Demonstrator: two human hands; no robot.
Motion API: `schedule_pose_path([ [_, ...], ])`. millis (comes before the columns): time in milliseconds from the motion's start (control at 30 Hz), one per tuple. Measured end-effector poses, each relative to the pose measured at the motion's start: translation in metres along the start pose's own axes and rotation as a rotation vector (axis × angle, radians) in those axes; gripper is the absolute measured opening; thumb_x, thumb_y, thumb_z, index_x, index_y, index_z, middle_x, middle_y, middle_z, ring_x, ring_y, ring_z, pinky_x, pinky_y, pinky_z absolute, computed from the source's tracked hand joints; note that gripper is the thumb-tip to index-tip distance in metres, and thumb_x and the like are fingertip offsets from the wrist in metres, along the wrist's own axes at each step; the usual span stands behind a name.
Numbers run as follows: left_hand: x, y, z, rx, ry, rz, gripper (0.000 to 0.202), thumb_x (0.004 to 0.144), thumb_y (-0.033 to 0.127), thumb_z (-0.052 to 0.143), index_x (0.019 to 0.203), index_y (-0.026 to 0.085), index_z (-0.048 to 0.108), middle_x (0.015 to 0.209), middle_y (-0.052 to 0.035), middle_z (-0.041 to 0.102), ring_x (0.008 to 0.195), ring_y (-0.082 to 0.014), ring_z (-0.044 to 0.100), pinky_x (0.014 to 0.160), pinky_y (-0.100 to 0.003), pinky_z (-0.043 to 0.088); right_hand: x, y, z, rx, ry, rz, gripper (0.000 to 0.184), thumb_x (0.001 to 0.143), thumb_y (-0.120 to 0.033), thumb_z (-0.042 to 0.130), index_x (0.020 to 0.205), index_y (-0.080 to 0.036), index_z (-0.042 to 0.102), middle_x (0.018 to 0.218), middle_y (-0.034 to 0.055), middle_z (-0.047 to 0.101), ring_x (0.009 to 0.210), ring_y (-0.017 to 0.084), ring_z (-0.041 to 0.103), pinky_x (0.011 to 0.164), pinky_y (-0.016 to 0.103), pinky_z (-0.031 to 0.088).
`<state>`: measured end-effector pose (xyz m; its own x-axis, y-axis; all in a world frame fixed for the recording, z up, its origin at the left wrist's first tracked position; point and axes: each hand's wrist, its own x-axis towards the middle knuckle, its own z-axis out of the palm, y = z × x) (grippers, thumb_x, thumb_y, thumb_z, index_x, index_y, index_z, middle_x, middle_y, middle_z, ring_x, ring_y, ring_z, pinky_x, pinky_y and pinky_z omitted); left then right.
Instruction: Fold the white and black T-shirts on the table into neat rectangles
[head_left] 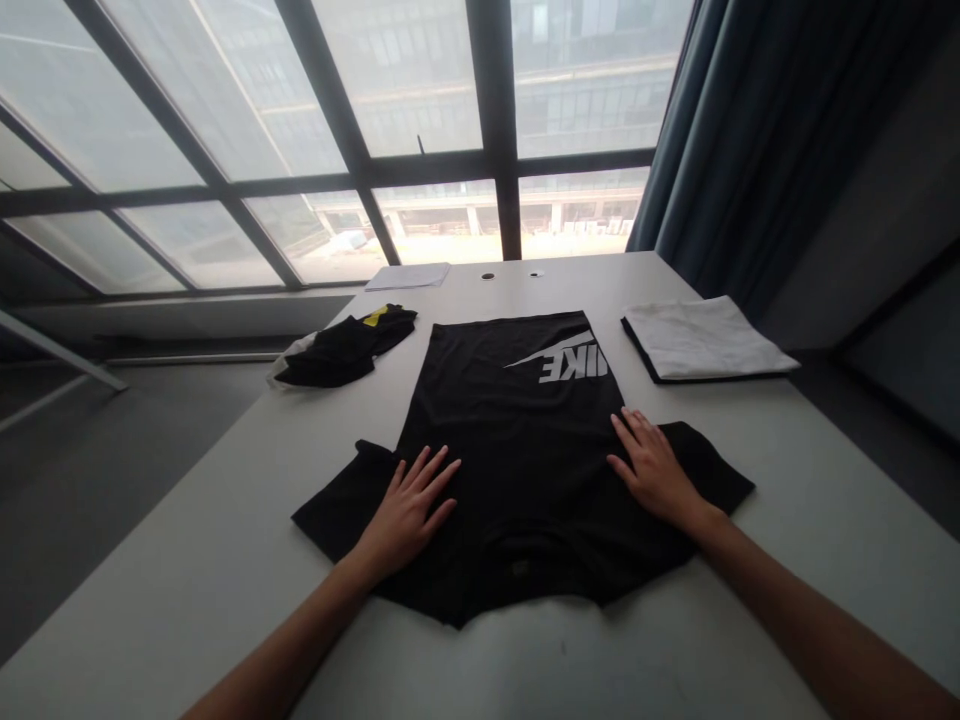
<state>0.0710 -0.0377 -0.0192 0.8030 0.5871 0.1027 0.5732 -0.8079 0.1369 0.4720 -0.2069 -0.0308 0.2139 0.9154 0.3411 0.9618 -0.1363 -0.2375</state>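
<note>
A black T-shirt (517, 450) lies spread flat on the white table, its neckline toward me and its hem toward the window. White lettering and part of a swoosh show upside down near the hem at the right. My left hand (409, 510) rests flat on the shirt near the left sleeve, fingers spread. On the other side, my right hand (651, 465) lies on the shirt's edge by the right sleeve, its fingers stretched out. Both sleeves are splayed outward, and the left one has a small fold at its upper edge.
Folded white and black cloth (705, 338) lies at the right edge of the white table (187, 560). A crumpled black, white and yellow garment (345, 345) sits at the left edge. Papers (407, 277) lie at the far end, before the windows; a dark curtain (720, 150) hangs right.
</note>
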Motion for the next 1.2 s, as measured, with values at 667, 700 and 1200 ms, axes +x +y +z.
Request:
schedule_pose_path([
  [667, 0.005, -0.041, 0.025, 0.056, 0.214, 0.1, 0.05, 0.1, 0.055, 0.039, 0.14, 0.029, 0.057, 0.148, -0.0079, 0.053, 0.136, -0.0352, 0.049, 0.109, -0.054, 0.043, 0.022, 0.055, -0.06, 0.0, -0.286, 0.541, 0.039, 0.096, -0.051, 0.049, 0.078, -0.021, 0.068, 0.081, 0.0097, 0.073, 0.075, 0.022, 0.065, 0.065, 0.029, 0.038],
  [700, 0.004, -0.041, 0.024, 0.058, 0.208, 0.099, 0.05, 0.1, 0.054, 0.039, 0.14, 0.029, 0.057, 0.148, -0.0079, 0.052, 0.136, -0.0349, 0.049, 0.109, -0.054, 0.043, 0.022, 0.054, -0.059, 0.039, -0.294, 0.519, 0.038, 0.094, -0.05, 0.052, 0.075, -0.021, 0.066, 0.078, 0.0087, 0.072, 0.073, 0.021, 0.064, 0.065, 0.029, 0.038],
  [1200, 0.005, -0.025, 0.012, 0.027, 0.164, 0.036, 0.048, 0.101, 0.053, 0.04, 0.14, 0.03, 0.057, 0.148, -0.0075, 0.053, 0.138, -0.0343, 0.047, 0.11, -0.054, 0.04, 0.021, 0.062, -0.069, 0.566, -0.335, 0.349, 0.022, 0.075, -0.035, 0.071, 0.089, -0.018, 0.07, 0.078, 0.0016, 0.07, 0.071, 0.017, 0.063, 0.066, 0.027, 0.047],
])
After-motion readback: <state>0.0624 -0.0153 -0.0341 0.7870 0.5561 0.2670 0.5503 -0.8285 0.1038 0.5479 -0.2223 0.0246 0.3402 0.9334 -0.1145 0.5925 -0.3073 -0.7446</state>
